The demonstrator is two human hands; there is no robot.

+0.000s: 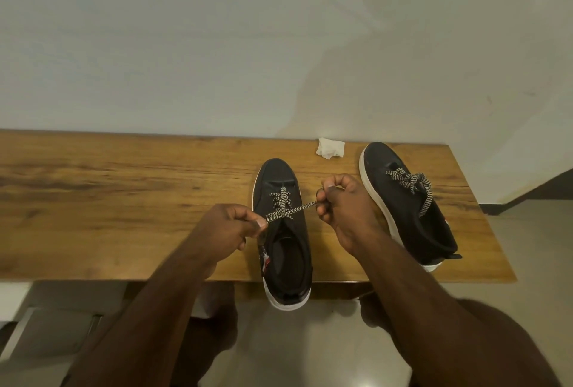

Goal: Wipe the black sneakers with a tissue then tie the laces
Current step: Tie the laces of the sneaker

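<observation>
Both hands (229, 225) (341, 203) pinch woven zigzag laces (288, 211) — taut over black sneaker (283, 188).

- Wooden table (124, 188) set against a pale wall.
- Near sneaker (286, 250): heel overhangs the front edge.
- Far sneaker (400, 200): at the right end.
- Crumpled tissue (330, 147): by the back edge.

bare table (108, 188) left, tissue (330, 147) behind sneakers (283, 231)

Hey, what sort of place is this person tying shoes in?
Probably an indoor room at home, though that is a guess: a wooden table stands against a plain pale wall, over a glossy tiled floor.
</observation>
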